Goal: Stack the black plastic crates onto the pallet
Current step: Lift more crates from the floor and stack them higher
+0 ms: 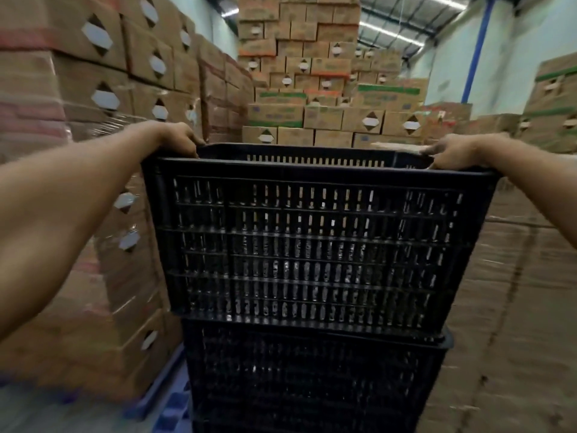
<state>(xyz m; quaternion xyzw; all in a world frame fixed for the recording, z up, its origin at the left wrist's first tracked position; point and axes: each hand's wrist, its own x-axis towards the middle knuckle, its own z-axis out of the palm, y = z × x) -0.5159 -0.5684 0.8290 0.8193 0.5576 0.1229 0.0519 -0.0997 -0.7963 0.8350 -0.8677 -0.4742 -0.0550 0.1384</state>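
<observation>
Top crate held square over the stack, between walls of cartons.

Cardboard cartons (93, 73) flank a blue pallet (168, 410); the lower crate (312, 379) carries the black plastic crate (312, 245), apparently seating. Left hand (181, 137) and right hand (449, 154) curl closed over opposite rim corners, likely for level alignment.

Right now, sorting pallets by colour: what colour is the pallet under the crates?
Blue pallet, seen in the head view.
</observation>
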